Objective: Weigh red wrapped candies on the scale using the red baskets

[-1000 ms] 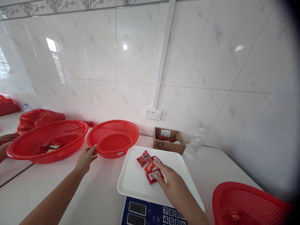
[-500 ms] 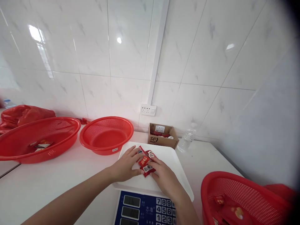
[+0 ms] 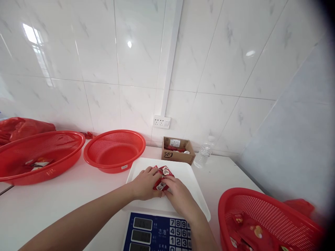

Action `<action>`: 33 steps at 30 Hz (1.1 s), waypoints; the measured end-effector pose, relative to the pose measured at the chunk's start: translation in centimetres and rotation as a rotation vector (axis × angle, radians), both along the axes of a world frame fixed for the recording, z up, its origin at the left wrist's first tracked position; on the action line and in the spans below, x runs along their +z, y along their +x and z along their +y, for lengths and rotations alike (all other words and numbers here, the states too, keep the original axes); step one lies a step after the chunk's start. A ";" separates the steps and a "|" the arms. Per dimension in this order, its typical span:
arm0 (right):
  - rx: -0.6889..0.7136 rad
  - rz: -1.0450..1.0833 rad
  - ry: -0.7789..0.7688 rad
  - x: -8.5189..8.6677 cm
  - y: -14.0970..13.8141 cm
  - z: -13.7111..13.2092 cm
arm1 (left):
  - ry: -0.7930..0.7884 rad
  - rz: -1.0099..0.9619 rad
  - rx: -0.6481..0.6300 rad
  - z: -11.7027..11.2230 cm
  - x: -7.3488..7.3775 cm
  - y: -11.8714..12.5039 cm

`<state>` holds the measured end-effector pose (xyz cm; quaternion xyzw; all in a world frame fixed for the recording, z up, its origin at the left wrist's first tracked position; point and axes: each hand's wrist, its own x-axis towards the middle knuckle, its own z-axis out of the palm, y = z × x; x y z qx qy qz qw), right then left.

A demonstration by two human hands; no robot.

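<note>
Several small red snack packets (image 3: pixel 166 170) with white and dark lettering lie in a pile on the white tray (image 3: pixel 195 198) of a digital scale (image 3: pixel 161 223). My left hand (image 3: pixel 144 184) is closed round the pile from the left, its fingers over the top. From the right, my right hand (image 3: pixel 178 196) grips the same packets, fingers and thumb at their near and right edges. The two hands nearly meet, and they hide part of the packets. Below the tray is the scale's blue panel with displays and number keys.
Red plastic baskets stand at the left (image 3: pixel 65 164), behind the tray (image 3: pixel 115 164) and at the right (image 3: pixel 222 212); the outer two hold packets. An open cardboard box (image 3: pixel 179 157) and a clear bottle (image 3: pixel 204 153) stand by the tiled wall. A red bag (image 3: pixel 28 129) lies far left.
My hands have drawn closer together and closed on the packets, pressing the spread pile into a tighter one. The view has shifted slightly to the right.
</note>
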<state>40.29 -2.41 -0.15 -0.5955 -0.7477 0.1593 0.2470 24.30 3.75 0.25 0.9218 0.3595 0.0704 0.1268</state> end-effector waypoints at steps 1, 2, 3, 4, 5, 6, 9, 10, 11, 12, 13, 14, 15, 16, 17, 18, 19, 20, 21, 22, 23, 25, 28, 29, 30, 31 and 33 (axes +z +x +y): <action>0.003 0.020 -0.008 -0.1 0.0 0.0 | 0.004 0.000 0.005 0.0 0.1 0.1; 0.005 0.043 -0.020 -0.1 0.0 0.1 | 0.010 0.000 0.010 0.0 0.2 0.2; 0.006 0.067 -0.033 -0.1 0.0 0.1 | 0.015 0.002 0.015 0.1 0.4 0.3; 0.009 0.091 -0.045 0.0 0.0 0.1 | 0.020 0.004 0.021 0.1 0.5 0.4; 0.013 0.111 -0.054 0.1 0.0 0.1 | 0.023 0.007 0.024 0.1 0.6 0.5; 0.019 0.125 -0.058 0.2 -0.1 0.1 | 0.027 0.009 0.027 0.2 0.6 0.6; 0.037 0.160 -0.048 0.7 -0.2 -0.2 | 0.042 0.006 0.050 0.2 0.7 0.5; 0.040 0.175 -0.040 0.8 -0.2 -0.3 | 0.049 0.001 0.064 0.1 0.7 0.4; 0.035 0.192 -0.031 0.9 -0.2 -0.4 | 0.056 -0.005 0.081 0.1 0.7 0.2; 0.020 0.205 -0.023 1.0 -0.2 -0.5 | 0.063 -0.012 0.100 0.2 0.8 0.0; -0.002 0.216 -0.013 1.0 -0.1 -0.5 | 0.071 -0.019 0.121 0.3 0.9 -0.4; -0.026 0.224 0.000 1.0 0.0 -0.4 | 0.082 -0.028 0.148 0.5 1.2 -0.8; -0.051 0.236 0.017 0.9 0.1 -0.4 | 0.097 -0.041 0.181 0.8 1.6 -1.3; -0.068 0.251 0.037 0.9 0.2 -0.4 | 0.117 -0.055 0.222 1.2 2.0 -2.0; -0.081 0.268 0.058 0.8 0.3 -0.3 | 0.139 -0.070 0.270 1.8 2.6 -2.7; -0.092 0.286 0.078 0.7 0.4 -0.3 | 0.163 -0.083 0.322 2.5 3.2 -3.5; -0.098 0.303 0.093 0.7 0.5 -0.3 | 0.186 -0.094 0.378 3.3 3.9 -4.3; -0.102 0.315 0.102 0.7 0.6 -0.3 | 0.206 -0.101 0.433 4.2 4.5 -5.2; -0.104 0.323 0.110 0.7 0.6 -0.3 | 0.220 -0.105 0.483 5.0 5.0 -6.0; -0.107 0.326 0.119 0.7 0.6 -0.3 | 0.230 -0.107 0.525 5.9 5.4 -6.7; -0.113 0.326 0.133 0.7 0.7 -0.2 | 0.233 -0.108 0.554 6.6 5.7 -7.3; -0.141 0.322 0.169 0.7 0.7 -0.1 | 0.231 -0.102 0.566 7.6 5.6 -7.7; -0.213 0.310 0.245 0.7 0.9 0.1 | 0.221 -0.070 0.462 7.5 4.1 -6.1; -0.236 0.308 0.273 0.7 0.9 0.1 | 0.215 -0.055 0.396 7.0 3.4 -5.2; -0.254 0.308 0.300 0.7 1.0 0.1 | 0.204 -0.037 0.316 6.3 2.6 -4.0; -0.268 0.311 0.324 0.7 1.0 0.1 | 0.192 -0.021 0.218 5.5 1.9 -2.8; -0.278 0.322 0.354 0.8 1.1 0.0 | 0.170 0.011 0.022 3.9 0.7 -0.4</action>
